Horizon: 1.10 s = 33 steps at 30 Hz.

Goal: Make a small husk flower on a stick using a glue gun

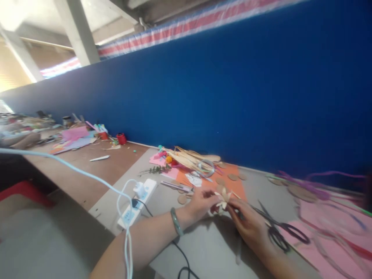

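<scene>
My left hand (200, 202) and my right hand (249, 224) meet over the grey table (215, 252), both pinching a small pale straw flower (223, 199) with pointed petals. A green bangle (176, 221) circles my left wrist. Black scissors (278, 229) lie just right of my right hand. An orange sheet (232, 186) with small brown card discs (232, 177) lies behind the hands.
A white power strip (138, 202) with plugs and cables lies to the left. A bundle of straw strips (188, 159), pompoms and a tape ring sit by the blue partition (232, 97). Pink sheets (334, 228) and purple cords lie at right. Craft clutter covers the far-left brown table.
</scene>
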### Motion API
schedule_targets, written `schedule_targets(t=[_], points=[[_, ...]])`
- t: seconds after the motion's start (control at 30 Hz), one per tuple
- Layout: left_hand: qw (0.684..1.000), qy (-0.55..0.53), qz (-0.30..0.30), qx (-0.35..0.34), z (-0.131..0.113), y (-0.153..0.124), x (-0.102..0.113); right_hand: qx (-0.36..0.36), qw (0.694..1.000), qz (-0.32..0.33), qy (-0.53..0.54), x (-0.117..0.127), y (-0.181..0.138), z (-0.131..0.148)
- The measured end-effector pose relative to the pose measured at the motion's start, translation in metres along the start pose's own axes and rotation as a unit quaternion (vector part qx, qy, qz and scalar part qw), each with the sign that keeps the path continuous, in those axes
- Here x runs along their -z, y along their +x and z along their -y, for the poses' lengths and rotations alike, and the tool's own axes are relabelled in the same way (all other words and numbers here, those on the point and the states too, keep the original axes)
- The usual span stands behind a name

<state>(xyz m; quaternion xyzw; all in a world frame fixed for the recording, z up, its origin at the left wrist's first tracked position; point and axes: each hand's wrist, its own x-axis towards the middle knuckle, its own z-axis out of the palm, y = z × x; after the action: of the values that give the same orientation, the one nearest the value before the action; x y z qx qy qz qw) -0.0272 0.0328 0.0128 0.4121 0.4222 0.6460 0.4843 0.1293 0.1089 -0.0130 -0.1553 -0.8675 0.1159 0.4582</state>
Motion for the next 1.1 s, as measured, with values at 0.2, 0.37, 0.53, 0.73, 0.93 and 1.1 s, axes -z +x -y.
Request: schedule_targets(t=[0.2,0.37,0.53,0.73,0.93,1.1], points=[[0.999,-0.024,-0.017,0.016,0.005,0.005,0.007,0.037,0.998,-0.018,-0.052,-0.008,-0.002,-0.016],[0.999,-0.034,-0.023,0.035,0.007,0.005,0.007,0.059,0.994,-0.020,-0.088,-0.007,0.003,-0.014],[0.998,-0.036,-0.024,0.035,0.006,0.004,0.006,0.060,0.994,-0.022,-0.094,-0.006,0.004,-0.012],[0.997,-0.049,-0.042,0.035,0.001,0.004,0.004,0.070,0.995,-0.023,-0.072,-0.006,0.001,-0.017],[0.995,-0.076,-0.061,0.031,0.011,0.004,0.001,0.032,0.999,-0.012,-0.018,0.001,0.000,-0.005],[0.995,-0.062,-0.069,0.044,0.014,0.005,0.006,-0.021,0.999,-0.008,0.026,0.004,0.001,0.008]])
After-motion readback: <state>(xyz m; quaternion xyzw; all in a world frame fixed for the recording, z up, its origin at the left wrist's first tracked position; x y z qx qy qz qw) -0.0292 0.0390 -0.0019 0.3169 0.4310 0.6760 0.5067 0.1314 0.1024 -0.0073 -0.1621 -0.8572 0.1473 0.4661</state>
